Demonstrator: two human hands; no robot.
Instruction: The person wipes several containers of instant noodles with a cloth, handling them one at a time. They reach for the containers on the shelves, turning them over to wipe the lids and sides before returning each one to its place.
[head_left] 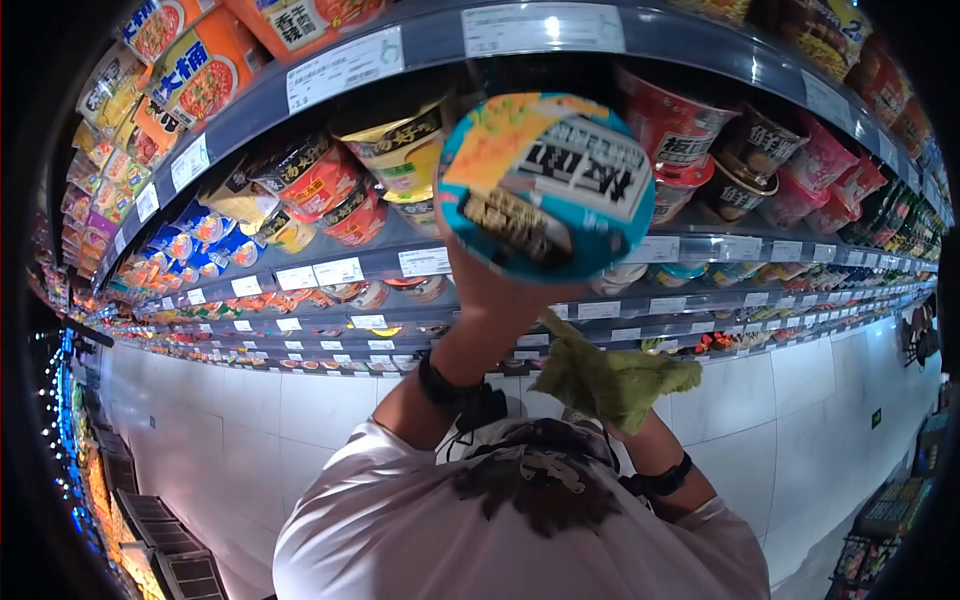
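Note:
My left hand (498, 283) is raised in front of the shelf, closed on a teal instant noodle bowl (590, 232). The bowl's round lid, with an orange-yellow patch and black-and-white lettering, faces me; it hides most of my fingers. Lower and to the right, my right hand (622, 432) holds a crumpled olive-green cloth (615, 378), which covers nearly all of that hand. Behind the raised bowl are more noodle tubs: a yellow and black tub (400, 150) to the left and a red tub (680, 125) to the right.
Long curved shelves of instant noodles stretch across the front, with price tags (345, 70) along the shelf edge (430, 55). Orange noodle packs (205, 75) stand upper left. Dark noodle bowls (755, 150) sit to the right. Pale floor tiles (240, 430) lie below.

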